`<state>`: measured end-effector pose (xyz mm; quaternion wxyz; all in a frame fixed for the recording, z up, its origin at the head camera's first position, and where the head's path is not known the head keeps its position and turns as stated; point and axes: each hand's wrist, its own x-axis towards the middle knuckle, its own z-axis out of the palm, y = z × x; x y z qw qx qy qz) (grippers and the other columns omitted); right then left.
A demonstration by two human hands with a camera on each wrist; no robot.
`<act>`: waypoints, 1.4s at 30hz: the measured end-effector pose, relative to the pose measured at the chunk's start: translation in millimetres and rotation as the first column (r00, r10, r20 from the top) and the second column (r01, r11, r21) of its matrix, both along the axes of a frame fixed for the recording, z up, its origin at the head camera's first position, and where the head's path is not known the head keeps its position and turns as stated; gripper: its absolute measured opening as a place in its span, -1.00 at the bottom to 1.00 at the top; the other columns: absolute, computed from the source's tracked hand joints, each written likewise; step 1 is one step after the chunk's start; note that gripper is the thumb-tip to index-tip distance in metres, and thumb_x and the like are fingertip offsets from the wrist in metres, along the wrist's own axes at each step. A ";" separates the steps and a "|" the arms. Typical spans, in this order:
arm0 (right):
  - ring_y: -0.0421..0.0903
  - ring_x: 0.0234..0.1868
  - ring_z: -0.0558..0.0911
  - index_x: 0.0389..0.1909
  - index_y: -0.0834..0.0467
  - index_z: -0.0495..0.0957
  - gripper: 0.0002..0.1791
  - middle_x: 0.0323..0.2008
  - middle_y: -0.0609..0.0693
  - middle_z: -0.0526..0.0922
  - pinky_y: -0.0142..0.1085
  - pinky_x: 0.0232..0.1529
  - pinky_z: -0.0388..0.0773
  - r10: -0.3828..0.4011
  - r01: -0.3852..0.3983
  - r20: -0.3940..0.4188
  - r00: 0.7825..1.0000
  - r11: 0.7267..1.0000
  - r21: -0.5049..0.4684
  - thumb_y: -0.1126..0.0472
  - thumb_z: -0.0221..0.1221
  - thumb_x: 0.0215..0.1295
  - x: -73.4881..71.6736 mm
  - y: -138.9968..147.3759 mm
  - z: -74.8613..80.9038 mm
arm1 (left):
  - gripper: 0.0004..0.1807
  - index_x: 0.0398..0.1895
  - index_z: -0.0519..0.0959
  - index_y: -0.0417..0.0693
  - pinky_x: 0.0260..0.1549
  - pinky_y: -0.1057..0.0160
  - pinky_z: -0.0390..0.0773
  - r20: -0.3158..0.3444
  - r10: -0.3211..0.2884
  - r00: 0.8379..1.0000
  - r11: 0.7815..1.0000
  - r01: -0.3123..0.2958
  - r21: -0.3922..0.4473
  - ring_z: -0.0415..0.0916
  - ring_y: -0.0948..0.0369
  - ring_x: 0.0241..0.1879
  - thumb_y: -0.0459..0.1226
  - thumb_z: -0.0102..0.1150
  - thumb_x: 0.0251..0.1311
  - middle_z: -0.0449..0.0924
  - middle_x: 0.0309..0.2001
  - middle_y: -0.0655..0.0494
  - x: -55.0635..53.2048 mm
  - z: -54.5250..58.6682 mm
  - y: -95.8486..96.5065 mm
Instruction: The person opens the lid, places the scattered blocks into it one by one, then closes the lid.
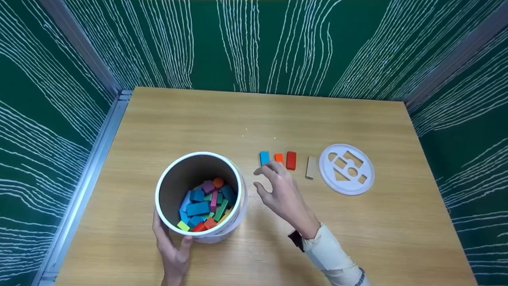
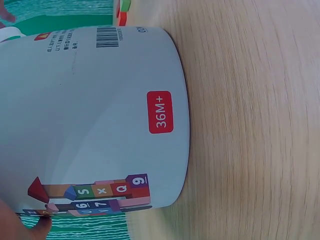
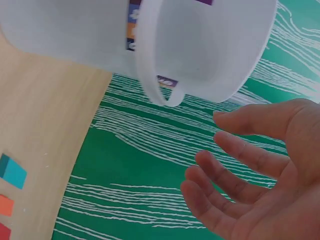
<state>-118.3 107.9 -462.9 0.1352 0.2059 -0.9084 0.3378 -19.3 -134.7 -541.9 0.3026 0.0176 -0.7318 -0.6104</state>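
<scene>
Both in view: your left hand (image 1: 173,253) cups the white cylindrical bucket (image 1: 190,170) of multicoloured blocks (image 1: 197,208) at lower left, likely steadying it, while your right hand (image 1: 282,194) hovers empty, fingers loosely spread, near the blue rectangular block (image 1: 264,157) around centre.

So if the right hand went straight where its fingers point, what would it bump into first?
Probably the white bucket: in the head view, the fingers of the right hand point left toward it. Height is hard to judge, so it might meet the table first.
</scene>
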 end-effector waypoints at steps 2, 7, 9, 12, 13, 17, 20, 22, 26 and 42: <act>-0.05 -0.15 0.50 -0.24 0.14 0.62 -0.78 -0.15 0.05 0.55 -0.30 -0.18 0.62 -0.014 0.014 0.022 1.000 1.000 0.005 0.33 0.34 0.04 -0.7 2.0 -2.8 | -0.10 0.44 -0.02 -0.24 0.32 0.34 0.10 0.000 0.001 1.000 1.000 -0.001 0.001 0.03 0.01 0.34 -0.31 0.21 0.03 0.02 0.42 -0.15 1.0 7.3 2.3; -0.03 -0.14 0.50 -0.27 0.15 0.63 -0.79 -0.17 0.05 0.56 -0.24 -0.13 0.60 -0.026 0.026 0.037 0.999 1.000 -0.005 0.35 0.34 0.02 -3.2 6.0 -7.3 | -0.08 0.44 -0.02 -0.22 0.30 0.35 0.14 0.017 0.007 1.000 1.000 -0.007 -0.007 0.03 -0.04 0.32 -0.37 0.20 -0.02 0.02 0.41 -0.14 -1.1 -4.6 -1.3; -0.01 -0.14 0.51 -0.27 0.16 0.63 -0.79 -0.17 0.06 0.57 -0.21 -0.12 0.59 -0.028 0.028 0.042 0.999 1.000 -0.008 0.36 0.34 0.01 -4.6 7.1 -8.8 | -0.07 0.44 -0.02 -0.21 0.29 0.35 0.16 0.023 0.010 1.000 1.000 -0.010 -0.010 0.03 -0.05 0.31 -0.38 0.19 -0.03 0.03 0.41 -0.14 -2.1 -11.6 -3.2; 0.02 -0.11 0.51 -0.27 0.17 0.64 -0.78 -0.15 0.08 0.57 -0.16 -0.09 0.58 -0.043 0.043 0.063 0.997 0.999 -0.001 0.36 0.35 0.01 -6.5 8.4 -11.8 | -0.06 0.45 -0.02 -0.19 0.30 0.30 0.17 0.029 0.013 0.999 1.000 -0.012 -0.012 0.03 -0.04 0.31 -0.38 0.20 -0.04 0.03 0.41 -0.12 -2.7 -18.9 -4.9; 0.02 -0.10 0.51 -0.26 0.17 0.64 -0.78 -0.14 0.09 0.57 -0.15 -0.08 0.59 -0.049 0.049 0.073 0.996 0.999 0.003 0.36 0.35 0.01 -7.1 8.7 -12.8 | -0.06 0.45 -0.02 -0.17 0.31 0.28 0.16 0.030 0.012 0.999 1.000 -0.012 -0.009 0.03 -0.04 0.31 -0.37 0.20 -0.04 0.03 0.42 -0.11 -2.8 -20.1 -5.4; 0.04 -0.07 0.52 -0.25 0.18 0.64 -0.77 -0.12 0.10 0.57 -0.13 -0.06 0.58 -0.066 0.065 0.098 0.993 0.998 0.010 0.36 0.35 0.01 -9.7 10.4 -17.5 | -0.05 0.46 -0.02 -0.12 0.34 0.19 0.13 0.043 0.008 0.999 1.000 -0.008 0.005 0.03 0.00 0.33 -0.33 0.23 -0.03 0.02 0.43 -0.04 -2.1 -20.5 -6.2; 0.04 -0.07 0.52 -0.25 0.19 0.64 -0.77 -0.12 0.10 0.58 -0.12 -0.05 0.58 -0.074 0.073 0.103 0.992 0.997 0.008 0.38 0.34 0.01 -12.7 12.6 -21.9 | -0.04 0.46 -0.02 -0.09 0.34 0.18 0.11 0.050 0.001 0.999 1.000 -0.002 0.020 0.02 0.05 0.34 -0.30 0.25 -0.02 0.01 0.43 0.00 -1.8 -18.3 -6.4; 0.04 -0.08 0.53 -0.25 0.20 0.64 -0.77 -0.13 0.10 0.58 -0.12 -0.06 0.58 -0.081 0.081 0.104 0.991 0.997 0.006 0.39 0.33 0.00 -15.0 14.5 -25.7 | -0.04 0.46 -0.02 -0.09 0.35 0.21 0.10 0.039 -0.005 0.999 1.000 0.004 0.027 0.02 0.06 0.35 -0.28 0.26 -0.02 0.01 0.44 -0.01 -2.0 -17.8 -6.4; 0.04 -0.13 0.52 -0.28 0.21 0.65 -0.78 -0.16 0.11 0.59 -0.12 -0.14 0.59 -0.102 0.102 0.112 0.988 0.995 0.006 0.41 0.32 -0.02 -19.5 18.7 -33.7 | -0.05 0.46 -0.02 -0.12 0.34 0.26 0.09 0.020 -0.010 1.000 1.000 0.010 0.026 0.02 0.07 0.35 -0.26 0.26 0.00 0.01 0.43 -0.05 -2.1 -18.4 -6.7; 0.11 -0.22 0.54 -0.25 0.24 0.63 -0.75 -0.21 0.13 0.56 -0.14 -0.32 0.56 -0.188 0.186 0.255 0.948 0.982 0.034 0.41 0.33 -0.03 -39.4 38.1 -69.1 | -0.05 0.45 -0.01 -0.15 0.32 0.30 0.11 -0.004 -0.014 1.000 1.000 0.014 0.015 0.03 0.05 0.34 -0.29 0.26 -0.01 0.03 0.42 -0.08 -2.7 -21.5 -7.7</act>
